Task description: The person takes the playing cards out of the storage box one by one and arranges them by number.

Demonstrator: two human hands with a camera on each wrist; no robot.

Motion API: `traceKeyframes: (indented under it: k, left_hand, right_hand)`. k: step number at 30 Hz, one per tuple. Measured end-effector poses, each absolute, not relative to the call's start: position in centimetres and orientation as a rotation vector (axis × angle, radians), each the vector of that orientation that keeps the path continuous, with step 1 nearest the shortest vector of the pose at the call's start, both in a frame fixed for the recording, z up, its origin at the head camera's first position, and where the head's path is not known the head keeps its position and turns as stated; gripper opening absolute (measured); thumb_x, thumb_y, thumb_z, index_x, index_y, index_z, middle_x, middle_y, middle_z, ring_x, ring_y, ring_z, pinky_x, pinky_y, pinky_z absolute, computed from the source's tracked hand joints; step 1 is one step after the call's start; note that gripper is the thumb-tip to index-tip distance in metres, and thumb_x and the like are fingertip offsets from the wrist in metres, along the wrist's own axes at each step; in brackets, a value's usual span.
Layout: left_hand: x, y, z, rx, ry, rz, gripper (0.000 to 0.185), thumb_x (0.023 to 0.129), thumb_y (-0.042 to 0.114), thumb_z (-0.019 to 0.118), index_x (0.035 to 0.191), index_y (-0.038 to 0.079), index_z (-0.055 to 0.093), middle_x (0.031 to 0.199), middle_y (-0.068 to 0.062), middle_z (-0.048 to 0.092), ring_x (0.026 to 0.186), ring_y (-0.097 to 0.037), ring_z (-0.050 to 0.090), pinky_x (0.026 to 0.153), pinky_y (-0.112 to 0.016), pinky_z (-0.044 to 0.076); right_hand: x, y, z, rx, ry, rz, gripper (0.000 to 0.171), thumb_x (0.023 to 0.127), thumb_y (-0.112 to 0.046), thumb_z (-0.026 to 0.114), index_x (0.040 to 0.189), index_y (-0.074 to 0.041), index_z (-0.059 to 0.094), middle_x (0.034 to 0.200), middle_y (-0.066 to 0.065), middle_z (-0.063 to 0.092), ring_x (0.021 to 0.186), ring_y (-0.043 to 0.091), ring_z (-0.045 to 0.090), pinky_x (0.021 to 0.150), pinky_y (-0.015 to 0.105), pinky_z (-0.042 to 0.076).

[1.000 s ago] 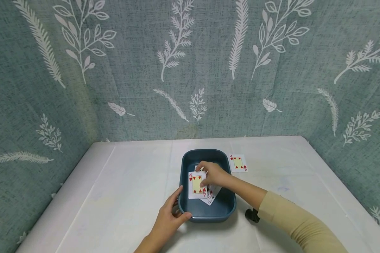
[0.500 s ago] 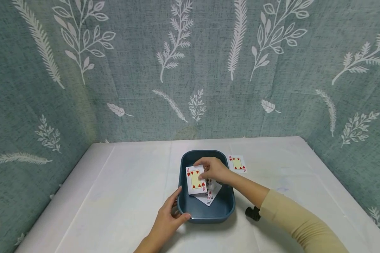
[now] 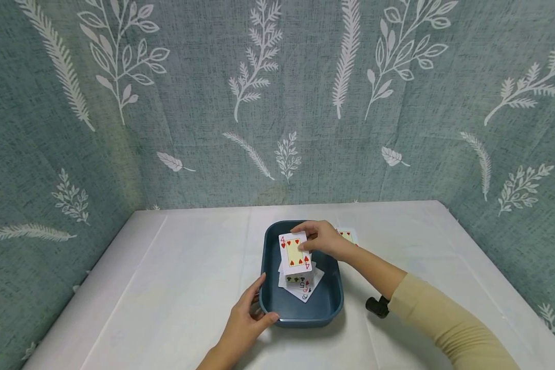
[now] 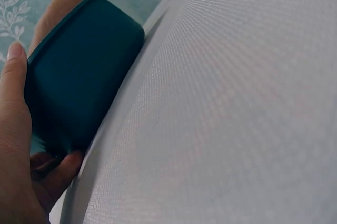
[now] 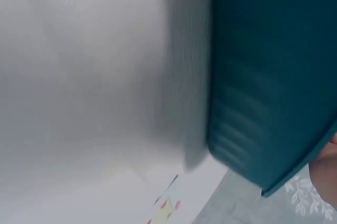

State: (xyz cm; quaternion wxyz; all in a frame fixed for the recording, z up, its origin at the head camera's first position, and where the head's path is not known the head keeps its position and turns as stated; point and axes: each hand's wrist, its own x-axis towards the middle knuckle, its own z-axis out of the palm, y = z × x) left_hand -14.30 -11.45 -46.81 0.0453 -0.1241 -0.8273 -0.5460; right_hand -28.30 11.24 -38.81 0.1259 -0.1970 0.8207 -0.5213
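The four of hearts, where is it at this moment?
In the head view, the right hand pinches the four of hearts above the blue tray, over the other cards.

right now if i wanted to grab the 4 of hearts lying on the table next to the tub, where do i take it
The 4 of hearts on the table lies flat beside the blue tub, partly hidden behind the right hand. Probably come from above on its free right side, away from the tub wall: press a fingertip on it, slide it toward the table's edge, then pinch that edge.

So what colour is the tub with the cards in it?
The tub is dark teal blue, seen best in the head view.
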Motion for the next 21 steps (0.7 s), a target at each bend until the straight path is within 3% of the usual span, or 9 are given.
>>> traceKeyframes:
  k: [4,10,21]
  left_hand:
    - [-14.3,-11.6,-46.9,-0.375,-2.532,-1.665,0.078,0.079,0.023,0.077,0.145,0.014,0.037,0.136,-0.017,0.047,0.108,-0.031,0.059,0.08,-0.028,0.055]
    - [-14.3,-11.5,-47.0,-0.384,-2.502,-1.69,0.077,0.078,0.02,0.078,0.144,0.013,0.038,0.135,-0.017,0.048,0.108,-0.03,0.059,0.08,-0.025,0.054]
    - [-14.2,-11.5,-46.8,-0.357,-2.484,-1.745,0.078,0.078,0.019,0.078,0.144,0.015,0.038,0.134,-0.015,0.048,0.108,-0.028,0.059,0.082,-0.027,0.054]
  right_hand:
    - [-28.6,12.0,-38.4,-0.516,2.386,-1.524,0.043,0.08,-0.002,0.072,0.122,-0.002,0.062,0.085,0.011,0.061,0.074,0.017,0.057,0.075,0.044,0.055]
    - [-29.1,13.5,-37.9,-0.471,2.385,-1.529,0.045,0.081,-0.006,0.072,0.125,-0.004,0.061,0.09,0.009,0.059,0.08,0.018,0.054,0.073,0.032,0.055]
    - [-29.7,15.7,-36.9,-0.386,2.356,-1.531,0.048,0.082,-0.007,0.071,0.128,-0.007,0.059,0.116,0.015,0.055,0.09,0.021,0.055,0.076,0.03,0.053]
